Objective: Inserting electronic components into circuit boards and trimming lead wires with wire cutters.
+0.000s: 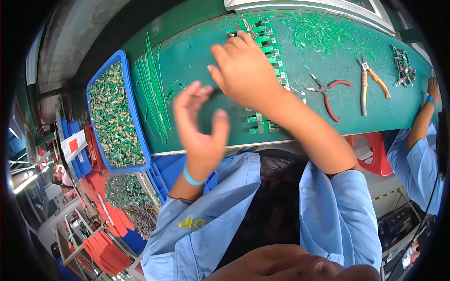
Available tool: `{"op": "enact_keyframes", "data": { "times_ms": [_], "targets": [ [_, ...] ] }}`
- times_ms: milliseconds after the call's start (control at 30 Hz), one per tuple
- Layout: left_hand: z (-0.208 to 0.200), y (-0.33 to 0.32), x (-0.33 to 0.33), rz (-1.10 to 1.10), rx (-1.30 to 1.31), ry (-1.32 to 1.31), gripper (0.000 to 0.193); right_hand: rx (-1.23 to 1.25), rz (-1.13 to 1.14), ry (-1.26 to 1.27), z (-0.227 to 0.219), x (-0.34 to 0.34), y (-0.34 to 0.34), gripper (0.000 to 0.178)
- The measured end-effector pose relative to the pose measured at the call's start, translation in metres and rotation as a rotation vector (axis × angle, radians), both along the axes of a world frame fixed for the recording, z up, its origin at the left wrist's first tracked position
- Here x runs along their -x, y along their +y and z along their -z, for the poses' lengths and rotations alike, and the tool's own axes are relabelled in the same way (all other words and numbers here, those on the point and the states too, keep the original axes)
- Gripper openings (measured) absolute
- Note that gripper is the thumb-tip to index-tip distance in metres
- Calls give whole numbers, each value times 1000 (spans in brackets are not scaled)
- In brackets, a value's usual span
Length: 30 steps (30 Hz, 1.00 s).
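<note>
My left hand point(199, 129) hovers over the near edge of the green mat point(290, 126), fingers curved and apart from the thumb, with nothing in it. Farther forward, my right hand point(246, 70) reaches across a row of green circuit boards point(276, 56). Its thumb stands away from the fingers, and the fingertips are at the row's far end, beside some short wires. The hand and forearm hide the row's middle; more of the green boards point(262, 125) show nearer me. A small green piece point(173, 91) lies left of my left hand.
A blue tray point(146, 157) full of small green parts stands left, beside long thin green strips point(152, 93). Red-handled pliers point(328, 91), orange-handled pliers point(368, 84), green scraps point(323, 33) and a wired bundle point(403, 65) lie to the right. A co-worker's hand point(433, 89) rests at far right.
</note>
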<state>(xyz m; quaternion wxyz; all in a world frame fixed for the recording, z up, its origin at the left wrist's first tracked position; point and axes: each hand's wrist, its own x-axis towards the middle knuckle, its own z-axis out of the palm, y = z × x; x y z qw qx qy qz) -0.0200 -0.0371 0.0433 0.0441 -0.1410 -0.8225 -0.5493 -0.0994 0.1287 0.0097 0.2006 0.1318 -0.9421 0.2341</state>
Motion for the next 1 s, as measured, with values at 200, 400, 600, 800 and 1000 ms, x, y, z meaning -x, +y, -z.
{"op": "enact_keyframes", "data": {
  "times_ms": [200,400,600,800,1000],
  "targets": [
    [-70,58,102,439,325,227,61,31,-136,131,22,-13,-17,44],
    [29,103,150,373,810,448,88,-32,-156,161,22,-39,-20,51],
    [25,93,128,474,839,370,118,-137,-510,-139,-22,-88,-9,38],
    [8,63,121,610,849,297,140,228,-108,-219,-67,-97,131,59],
    [14,53,118,603,771,248,143,-229,-9,-444,-43,-130,196,78]
  ]
}}
